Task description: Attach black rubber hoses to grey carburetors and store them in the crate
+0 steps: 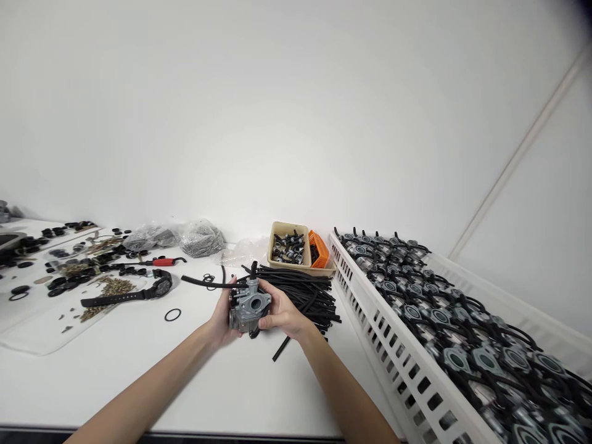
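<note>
A grey metal carburetor is held up between both hands over the table's middle. Around its left side wraps my left hand, fingers partly hidden behind the body. My right hand grips the right side, with the thumb pressed on the front near the round flange opening. From the carburetor a black rubber hose sticks out to the left, and a short black piece tops it. Just behind and right of the hands lies a pile of cut black hoses.
On the right stands a white slotted crate packed with carburetors. A beige bin of small fittings sits by an orange basket. To the left are a black watch, a red-handled tool, brass parts and an O-ring.
</note>
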Tool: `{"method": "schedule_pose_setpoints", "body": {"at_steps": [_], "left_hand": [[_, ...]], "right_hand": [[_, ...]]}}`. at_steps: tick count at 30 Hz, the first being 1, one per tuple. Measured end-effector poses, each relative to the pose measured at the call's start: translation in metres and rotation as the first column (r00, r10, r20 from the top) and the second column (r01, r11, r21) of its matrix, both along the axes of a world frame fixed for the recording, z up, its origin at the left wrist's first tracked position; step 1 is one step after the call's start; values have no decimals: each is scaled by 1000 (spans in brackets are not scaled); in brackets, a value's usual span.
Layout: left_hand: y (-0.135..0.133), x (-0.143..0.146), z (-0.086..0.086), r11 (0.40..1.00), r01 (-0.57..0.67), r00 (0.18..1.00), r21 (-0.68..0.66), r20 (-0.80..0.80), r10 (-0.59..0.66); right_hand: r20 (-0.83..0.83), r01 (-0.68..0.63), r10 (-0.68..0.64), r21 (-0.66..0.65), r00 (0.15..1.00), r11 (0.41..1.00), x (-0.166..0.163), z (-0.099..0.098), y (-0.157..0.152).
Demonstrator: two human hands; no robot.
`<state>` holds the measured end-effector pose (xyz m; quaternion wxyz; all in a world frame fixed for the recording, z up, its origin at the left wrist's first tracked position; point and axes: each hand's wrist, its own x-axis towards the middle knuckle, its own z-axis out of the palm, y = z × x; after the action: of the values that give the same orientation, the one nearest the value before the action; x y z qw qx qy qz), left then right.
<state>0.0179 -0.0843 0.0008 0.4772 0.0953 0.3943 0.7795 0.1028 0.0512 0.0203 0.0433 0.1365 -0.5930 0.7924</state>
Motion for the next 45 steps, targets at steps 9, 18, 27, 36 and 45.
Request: {"method": "schedule_pose_setpoints", "body": {"at_steps": [9, 18, 27, 36, 45], "left_hand": [[-5, 4, 9, 999, -30, 1000, 14, -5, 30], [-1, 3, 12, 975, -220, 960, 8, -175, 218], [1, -15, 4, 750, -634, 625, 190, -446, 641], [0, -14, -1, 655, -730, 456, 195, -575, 679], [4, -16, -2, 691, -701, 481, 177, -598, 641]], "right_hand": [[19, 75, -75, -37, 997, 996, -2, -6, 4], [-25, 224, -224, -12, 974, 975, -8, -8, 7], [-325, 680, -599, 309, 732, 665, -11, -9, 2], [-567, 688, -390, 619, 726, 379, -7, -13, -4], [-645, 756, -400, 509, 651, 411, -5, -15, -8]]}}
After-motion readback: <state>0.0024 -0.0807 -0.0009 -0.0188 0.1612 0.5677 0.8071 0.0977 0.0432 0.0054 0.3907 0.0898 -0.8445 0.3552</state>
